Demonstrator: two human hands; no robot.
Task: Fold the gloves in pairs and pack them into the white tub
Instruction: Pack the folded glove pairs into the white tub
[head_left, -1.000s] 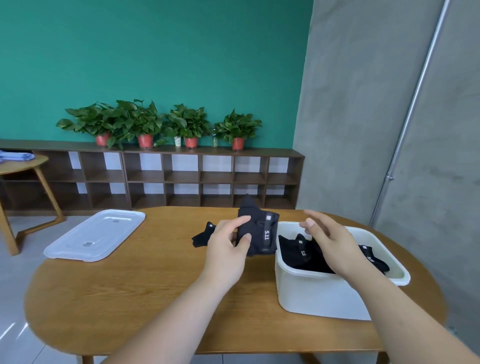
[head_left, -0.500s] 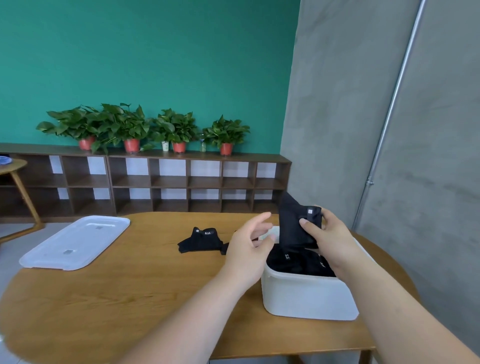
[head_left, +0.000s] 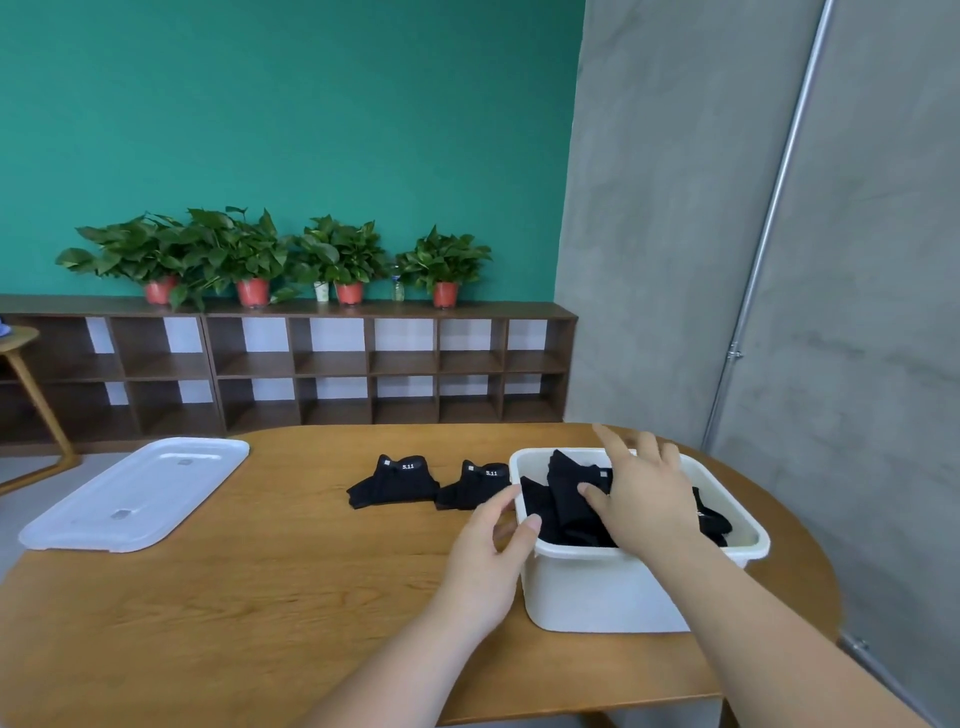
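The white tub (head_left: 597, 587) stands on the right part of the wooden table and holds several black gloves. My right hand (head_left: 641, 493) lies over the tub with straight fingers, pressing a folded black glove pair (head_left: 569, 493) down among the others. My left hand (head_left: 493, 540) hovers at the tub's left wall with loosely spread fingers and holds nothing. Two more black gloves lie flat on the table left of the tub: one glove (head_left: 395, 480) farther left, the other glove (head_left: 475, 486) partly behind the tub's corner.
A white tub lid (head_left: 137, 493) lies upside down at the table's left end. Behind the table runs a low wooden shelf (head_left: 337, 364) with potted plants. A small side table (head_left: 21, 353) stands far left. A grey wall with a metal pipe (head_left: 769, 218) is on the right.
The folded pair went from my left hand to my right and down into the tub. My left hand let go and now hovers beside the tub. The camera turned slightly.
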